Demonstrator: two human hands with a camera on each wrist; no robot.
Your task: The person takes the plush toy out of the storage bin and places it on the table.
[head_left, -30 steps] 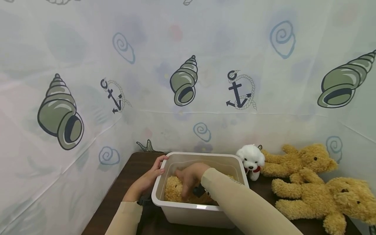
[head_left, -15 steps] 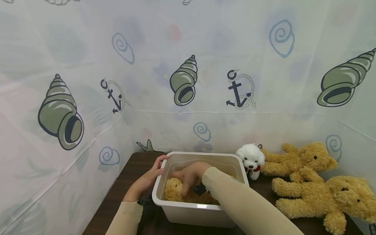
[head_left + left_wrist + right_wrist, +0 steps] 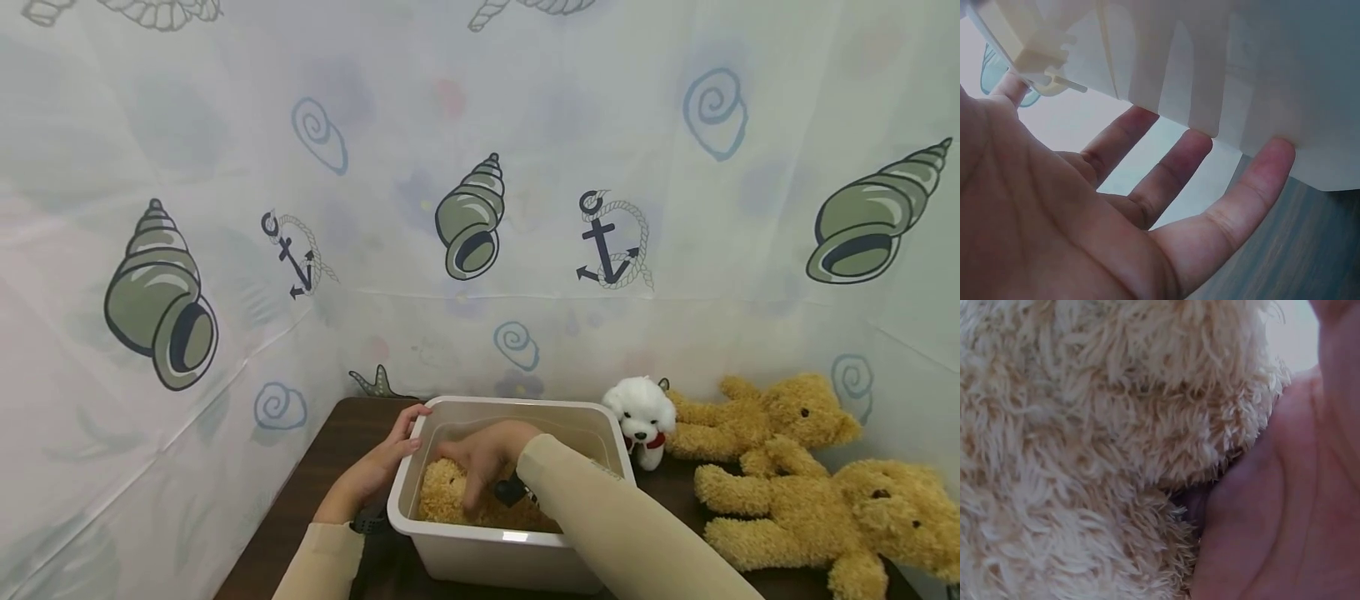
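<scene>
A beige plastic bin (image 3: 510,560) stands on the dark table, with a golden teddy bear (image 3: 441,492) lying inside, its head to the left. My left hand (image 3: 378,467) holds the bin's left side: thumb and forefinger lie at the rim, and in the left wrist view several fingertips (image 3: 1200,139) touch the outer wall. Reaching down into the bin, my right hand (image 3: 487,457) grips the bear just behind its head, thumb on the near side and fingers on the far side. Curly fur (image 3: 1097,437) meets the palm in the right wrist view; the far fingertips are hidden.
Right of the bin sits a small white plush dog (image 3: 641,412) with a red collar. Beyond it lie two more golden bears, a rear bear (image 3: 772,412) and a front bear (image 3: 810,508). A shell-and-anchor printed curtain (image 3: 540,233) hangs along the back and sides.
The head view has tilted slightly, so everything sits a little lower in it. Both hands keep their places, and the right hand's fingers have settled closer onto the bear.
</scene>
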